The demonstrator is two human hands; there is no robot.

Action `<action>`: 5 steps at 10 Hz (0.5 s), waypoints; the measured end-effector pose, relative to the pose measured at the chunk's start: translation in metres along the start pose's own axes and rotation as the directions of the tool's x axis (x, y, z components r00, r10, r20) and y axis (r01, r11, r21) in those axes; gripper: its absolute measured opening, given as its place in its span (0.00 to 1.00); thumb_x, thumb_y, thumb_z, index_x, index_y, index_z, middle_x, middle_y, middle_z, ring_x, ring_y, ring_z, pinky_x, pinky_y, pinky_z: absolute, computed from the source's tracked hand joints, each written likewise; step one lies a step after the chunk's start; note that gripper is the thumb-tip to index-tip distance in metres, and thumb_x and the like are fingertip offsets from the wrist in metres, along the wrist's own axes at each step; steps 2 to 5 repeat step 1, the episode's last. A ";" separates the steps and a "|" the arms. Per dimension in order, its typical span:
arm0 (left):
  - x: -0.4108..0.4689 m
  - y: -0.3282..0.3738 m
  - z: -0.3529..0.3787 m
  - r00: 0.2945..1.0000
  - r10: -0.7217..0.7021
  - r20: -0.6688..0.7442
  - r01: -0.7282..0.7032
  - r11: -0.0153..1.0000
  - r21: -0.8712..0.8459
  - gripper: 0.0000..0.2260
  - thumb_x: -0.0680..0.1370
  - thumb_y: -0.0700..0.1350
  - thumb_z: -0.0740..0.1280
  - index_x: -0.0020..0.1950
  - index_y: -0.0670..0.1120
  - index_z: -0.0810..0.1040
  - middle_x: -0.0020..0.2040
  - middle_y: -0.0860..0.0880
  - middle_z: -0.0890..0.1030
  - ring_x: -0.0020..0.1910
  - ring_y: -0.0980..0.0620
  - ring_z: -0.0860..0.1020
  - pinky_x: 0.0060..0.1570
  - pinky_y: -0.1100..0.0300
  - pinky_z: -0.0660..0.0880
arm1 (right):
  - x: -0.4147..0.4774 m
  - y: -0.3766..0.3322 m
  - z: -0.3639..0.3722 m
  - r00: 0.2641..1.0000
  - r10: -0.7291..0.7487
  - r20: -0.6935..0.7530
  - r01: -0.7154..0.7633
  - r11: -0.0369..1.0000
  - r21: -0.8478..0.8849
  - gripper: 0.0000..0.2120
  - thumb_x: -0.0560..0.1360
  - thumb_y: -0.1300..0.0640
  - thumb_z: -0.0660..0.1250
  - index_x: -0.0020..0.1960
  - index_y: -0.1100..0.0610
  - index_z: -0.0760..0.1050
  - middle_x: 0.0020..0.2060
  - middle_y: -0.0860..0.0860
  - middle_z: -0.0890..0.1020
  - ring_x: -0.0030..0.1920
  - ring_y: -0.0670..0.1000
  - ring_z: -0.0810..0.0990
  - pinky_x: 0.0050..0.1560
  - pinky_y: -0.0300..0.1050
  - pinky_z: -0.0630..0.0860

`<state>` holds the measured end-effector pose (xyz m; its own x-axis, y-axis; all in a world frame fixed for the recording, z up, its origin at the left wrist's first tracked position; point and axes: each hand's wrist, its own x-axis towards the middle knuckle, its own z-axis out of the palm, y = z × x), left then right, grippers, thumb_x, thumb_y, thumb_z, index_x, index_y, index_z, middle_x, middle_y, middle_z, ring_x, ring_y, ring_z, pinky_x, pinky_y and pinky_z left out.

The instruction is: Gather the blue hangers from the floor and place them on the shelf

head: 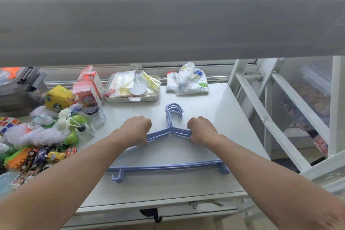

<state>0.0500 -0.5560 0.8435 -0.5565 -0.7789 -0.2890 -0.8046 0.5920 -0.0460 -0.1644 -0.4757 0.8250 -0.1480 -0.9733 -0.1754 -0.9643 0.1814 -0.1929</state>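
A stack of several light-blue plastic hangers [168, 166] lies flat on the white shelf [220, 110], hooks pointing away from me toward the back. My left hand [137, 129] is closed around the left shoulder bars of the stack. On the other side my right hand [201, 128] grips the right shoulder bars. The hooks sit bunched together between the two hands, and the bottom bars run across the shelf near my forearms.
Toys, yarn, toy cars and a glass jar [96, 115] crowd the shelf's left side. At the back stand a tray of packets [132, 89] and a patterned bag [188, 82]. A grey board overhangs above. White frame bars [270, 123] and storage bins lie to the right.
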 end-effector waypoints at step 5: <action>-0.007 -0.015 -0.004 0.999 -0.027 -0.030 0.022 0.991 -0.134 0.28 0.60 0.57 0.74 0.58 0.50 0.77 0.52 0.51 0.81 0.51 0.47 0.78 0.45 0.56 0.75 | -0.001 0.013 -0.008 1.000 0.012 -0.022 -0.010 0.997 0.074 0.18 0.66 0.56 0.73 0.55 0.59 0.80 0.52 0.56 0.84 0.52 0.59 0.80 0.53 0.51 0.79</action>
